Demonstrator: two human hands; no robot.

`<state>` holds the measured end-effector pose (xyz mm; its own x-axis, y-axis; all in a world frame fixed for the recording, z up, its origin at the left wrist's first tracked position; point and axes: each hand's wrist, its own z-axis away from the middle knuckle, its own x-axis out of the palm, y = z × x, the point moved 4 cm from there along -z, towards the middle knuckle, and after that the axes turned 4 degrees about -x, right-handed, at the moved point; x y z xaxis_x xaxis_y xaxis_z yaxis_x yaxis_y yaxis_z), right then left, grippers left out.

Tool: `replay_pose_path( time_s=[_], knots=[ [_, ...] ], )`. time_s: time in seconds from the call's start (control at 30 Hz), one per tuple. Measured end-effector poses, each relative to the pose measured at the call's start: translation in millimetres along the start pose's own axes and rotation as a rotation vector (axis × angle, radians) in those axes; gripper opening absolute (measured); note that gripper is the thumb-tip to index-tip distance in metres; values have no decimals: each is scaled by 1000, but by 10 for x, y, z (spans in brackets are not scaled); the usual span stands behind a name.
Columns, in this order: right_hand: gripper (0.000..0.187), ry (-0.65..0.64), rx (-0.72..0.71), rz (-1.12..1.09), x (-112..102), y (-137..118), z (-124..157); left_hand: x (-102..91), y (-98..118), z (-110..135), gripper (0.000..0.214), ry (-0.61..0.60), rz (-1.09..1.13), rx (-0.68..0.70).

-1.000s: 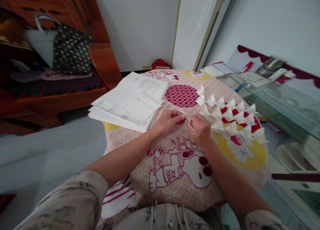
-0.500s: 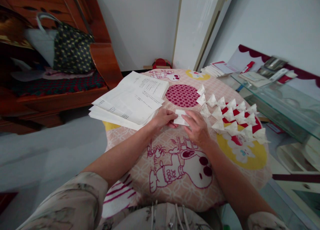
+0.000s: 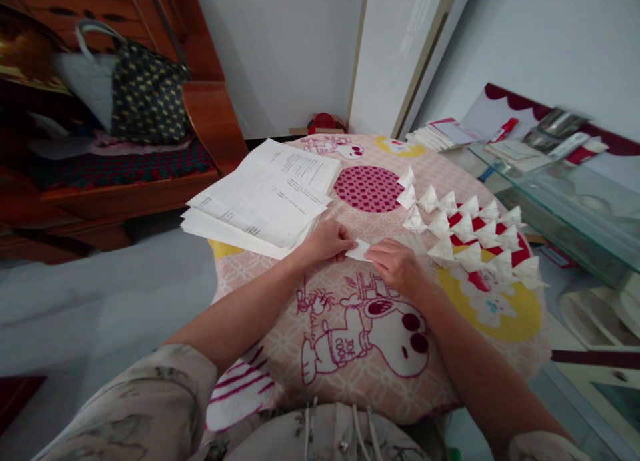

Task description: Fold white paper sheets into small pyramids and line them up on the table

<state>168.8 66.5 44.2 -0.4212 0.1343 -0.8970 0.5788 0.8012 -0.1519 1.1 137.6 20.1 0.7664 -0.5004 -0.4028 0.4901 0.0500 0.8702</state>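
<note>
A small folded piece of white paper (image 3: 358, 250) is stretched between my two hands just over the table. My left hand (image 3: 327, 241) pinches its left end, and my right hand (image 3: 395, 262) grips its right end with fingers closed. Left of my hands lies a stack of printed paper sheets (image 3: 265, 194), its edges uneven. To the right, several folded white paper pieces with pointed tips (image 3: 465, 227) stand in rows on the cloth.
A pink patterned cloth (image 3: 285, 327) with cartoon figures covers the round table. At right is a glass-topped cabinet (image 3: 565, 207) with metal bowls (image 3: 560, 124) on it. A wooden bench (image 3: 210, 131) holding a dark patterned bag (image 3: 147, 94) stands at left.
The paper looks narrower and is tilted now. My right hand has turned lower, its fingers closing around the paper's right end. My left hand still pinches the other end.
</note>
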Motion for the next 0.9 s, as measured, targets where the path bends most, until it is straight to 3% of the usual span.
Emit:
replay_pose_path(
  time_s=[0.1,0.23,0.3,0.43,0.63,0.9],
  knots=[
    [25,-73,34,-48,62,20,11,-98,109,66,5,187,-227,251],
    [23,-90,101,-128,107,67,10,-18,215,225,8,8,-378,444],
    [22,-80,152,-176,114,100,4,44,239,297,14,-4,-499,479],
    [18,-26,259,-295,84,157,-18,114,239,354,6,94,-641,461],
    [17,14,378,-367,7,215,-24,66,136,283,11,138,-558,338],
    [13,128,655,-453,65,380,52,16,88,210,17,88,-435,213]
  ],
)
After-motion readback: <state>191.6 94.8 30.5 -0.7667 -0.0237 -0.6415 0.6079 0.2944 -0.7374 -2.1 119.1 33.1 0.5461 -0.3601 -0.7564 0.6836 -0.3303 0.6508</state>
